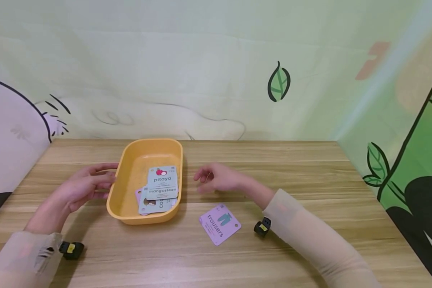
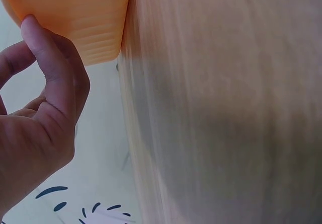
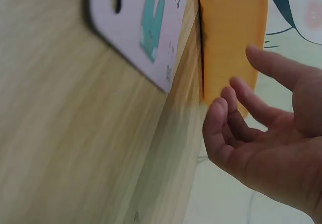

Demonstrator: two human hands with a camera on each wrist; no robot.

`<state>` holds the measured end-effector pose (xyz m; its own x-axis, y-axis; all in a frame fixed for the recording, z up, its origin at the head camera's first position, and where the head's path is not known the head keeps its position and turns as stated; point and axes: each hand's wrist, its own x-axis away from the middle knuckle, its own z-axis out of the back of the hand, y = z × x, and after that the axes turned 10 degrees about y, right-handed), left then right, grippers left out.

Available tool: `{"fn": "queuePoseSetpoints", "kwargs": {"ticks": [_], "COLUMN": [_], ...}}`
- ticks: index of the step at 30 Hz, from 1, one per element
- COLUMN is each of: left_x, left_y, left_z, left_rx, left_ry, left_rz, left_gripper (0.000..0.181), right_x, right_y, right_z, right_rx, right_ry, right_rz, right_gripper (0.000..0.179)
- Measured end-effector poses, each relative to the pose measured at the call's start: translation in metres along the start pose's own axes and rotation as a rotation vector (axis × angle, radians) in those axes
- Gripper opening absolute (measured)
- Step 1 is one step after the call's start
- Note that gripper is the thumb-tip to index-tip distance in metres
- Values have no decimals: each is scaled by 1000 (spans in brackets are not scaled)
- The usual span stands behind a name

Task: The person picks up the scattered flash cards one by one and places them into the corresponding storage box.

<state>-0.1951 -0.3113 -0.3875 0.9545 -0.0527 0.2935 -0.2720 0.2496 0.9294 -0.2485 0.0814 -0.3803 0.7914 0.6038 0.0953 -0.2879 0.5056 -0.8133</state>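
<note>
A yellow tray [image 1: 144,220] stands left of the middle of the table. Inside it several word cards overlap, with a pitaya card [image 1: 162,173] on top and a mangosteen card [image 1: 162,193] below it. My left hand [image 1: 88,183] is at the tray's outer left side; the left wrist view shows a fingertip [image 2: 31,22] right at the wall. To the right of the tray, my right hand [image 1: 219,178] hovers with loosely bent fingers and holds nothing. A purple trousers card [image 1: 220,224] lies face up on the table, nearer the front than that hand.
The wooden table [image 1: 273,160] reaches back to a pale green printed cloth [image 1: 216,80]. Both wrists carry small black cameras, one on the left sleeve [image 1: 27,252] and one on the right sleeve [image 1: 309,236].
</note>
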Motion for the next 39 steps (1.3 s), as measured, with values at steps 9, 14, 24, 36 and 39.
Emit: {"fn": "queuePoseSetpoints", "kwargs": {"ticks": [9, 14, 24, 36, 39], "left_x": [0, 0, 1, 0, 0], "left_y": [1, 2, 2, 2, 2], "left_z": [0, 0, -1, -1, -1], "left_rx": [-7, -6, -12, 3, -1], "left_ry": [-2, -1, 1, 1, 2], "left_rz": [-2, -1, -1, 6, 5], "left_gripper": [70, 70, 70, 70, 69], "right_x": [20, 29, 36, 47, 50], "right_y": [9, 12, 15, 7, 4], "right_z": [11, 14, 9, -2, -3], "right_rx": [188, 278, 347, 561, 599], "right_ry": [-162, -232, -326, -350, -338], "right_rz": [142, 200, 259, 212, 222], "right_gripper": [50, 60, 68, 90, 91]}}
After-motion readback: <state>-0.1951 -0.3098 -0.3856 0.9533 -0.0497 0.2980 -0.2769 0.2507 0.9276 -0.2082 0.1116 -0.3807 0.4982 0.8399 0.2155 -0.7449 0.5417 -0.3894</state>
